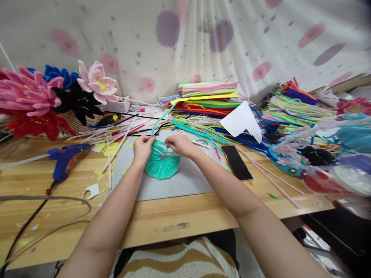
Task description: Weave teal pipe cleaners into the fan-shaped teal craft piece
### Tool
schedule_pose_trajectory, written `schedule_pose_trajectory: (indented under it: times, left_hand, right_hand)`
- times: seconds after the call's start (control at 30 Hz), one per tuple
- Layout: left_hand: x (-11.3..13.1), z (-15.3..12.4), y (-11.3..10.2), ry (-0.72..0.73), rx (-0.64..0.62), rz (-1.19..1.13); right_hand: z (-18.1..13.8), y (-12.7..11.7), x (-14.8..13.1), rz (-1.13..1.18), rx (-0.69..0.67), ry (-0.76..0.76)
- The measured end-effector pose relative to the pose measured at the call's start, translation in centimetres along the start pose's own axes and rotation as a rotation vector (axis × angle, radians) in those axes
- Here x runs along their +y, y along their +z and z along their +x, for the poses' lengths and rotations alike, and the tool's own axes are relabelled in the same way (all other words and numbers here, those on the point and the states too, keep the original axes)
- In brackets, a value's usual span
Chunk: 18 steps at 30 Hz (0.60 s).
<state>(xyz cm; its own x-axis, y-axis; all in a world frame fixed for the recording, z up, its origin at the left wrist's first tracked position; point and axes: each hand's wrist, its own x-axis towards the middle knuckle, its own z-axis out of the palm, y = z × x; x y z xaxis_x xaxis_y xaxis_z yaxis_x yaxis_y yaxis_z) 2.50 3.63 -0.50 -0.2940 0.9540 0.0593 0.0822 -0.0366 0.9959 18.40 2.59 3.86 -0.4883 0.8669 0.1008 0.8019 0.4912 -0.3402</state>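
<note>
Head view, mid-frame: the left hand (pixel 142 150) has fingers clamped on a teal strip (pixel 157 121) above a round teal piece (pixel 162 170); the right hand (pixel 181 146)'s finger closure is unclear.

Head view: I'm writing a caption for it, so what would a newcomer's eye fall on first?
Probably the turquoise round piece over the grey mat, near the middle, with the left grip at its upper edge. Next, likely the big fuzzy flowers in pink, red, blue and black at the picture's left, then the stack of bright stems behind the mat.
</note>
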Motion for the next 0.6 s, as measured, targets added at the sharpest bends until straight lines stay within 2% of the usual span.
schedule_pose_trajectory:
  times: [0.17,0.27,0.4,0.6]
  left_hand:
    - [-0.1,0.6,-0.5,-0.015,-0.062,-0.065]
    - [0.0,0.5,-0.7,-0.046,-0.049,-0.118]
    - [0.7,0.3,-0.6,-0.082,-0.08,-0.249]
    - [1.4,0.1,-0.3,-0.093,-0.01,-0.36]
  right_hand:
    - [0.1,0.1,1.2,0.089,0.025,0.043]
    - [-0.1,-0.1,2.0,0.111,0.063,-0.014]
    - [-0.4,-0.6,2.5,0.089,0.041,-0.142]
    - [-0.6,-1.3,1.5,0.009,0.044,-0.178]
